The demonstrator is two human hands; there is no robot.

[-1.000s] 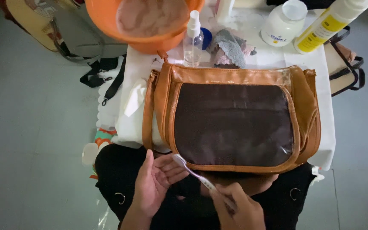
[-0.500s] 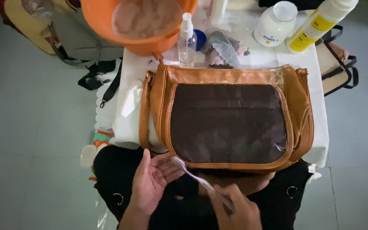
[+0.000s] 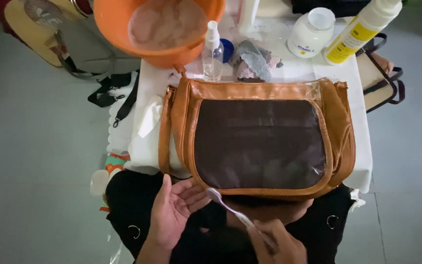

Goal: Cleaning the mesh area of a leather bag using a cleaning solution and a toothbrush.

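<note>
The right hand point(image 3: 275, 242) grips a toothbrush point(image 3: 230, 210) by its handle, the brush head just beside the open left hand point(image 3: 174, 210). Its palm faces up. A tan and brown bag point(image 3: 257, 139) lies flat on the white table point(image 3: 362, 146), with an orange basin point(image 3: 162, 29), a spray bottle point(image 3: 212, 51) and a grey cloth point(image 3: 255, 58) beyond it.

The right hand point(image 3: 277, 244) is cut off by the bottom edge. The orange bowl point(image 3: 118, 29) and yellow bottle point(image 3: 352, 34) are cropped at the top edge.
</note>
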